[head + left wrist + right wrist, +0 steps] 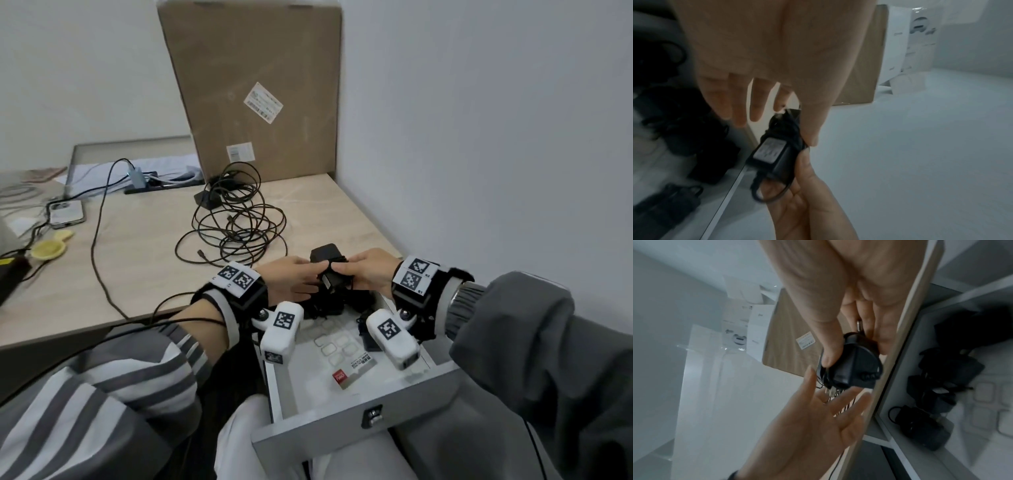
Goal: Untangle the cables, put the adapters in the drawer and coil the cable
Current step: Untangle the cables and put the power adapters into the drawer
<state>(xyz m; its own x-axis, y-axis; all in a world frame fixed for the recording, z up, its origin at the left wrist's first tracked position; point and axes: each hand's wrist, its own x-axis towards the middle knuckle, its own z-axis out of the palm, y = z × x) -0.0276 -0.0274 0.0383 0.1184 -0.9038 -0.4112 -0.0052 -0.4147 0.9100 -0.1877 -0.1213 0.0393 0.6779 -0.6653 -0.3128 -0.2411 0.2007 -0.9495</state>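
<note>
Your right hand [368, 272] grips the wrapped adapter [329, 274]; left hand [291, 279] loose-fingered. Lower it gently into the drawer [346, 416].

The cardboard box [253, 85] stands at the back of the counter [144, 246], against the wall corner. Just before it lies the tangled cable [236, 222], with an adapter [209, 200] at its far edge. Left of the tangle lie a phone [66, 213] and, nearer, a small dish [48, 248]. The open drawer [356, 414] juts out below the counter's front right edge, with adapters [329, 305] at its back. Both hands [363, 272] meet above the drawer's back, around one adapter [330, 274].
</note>
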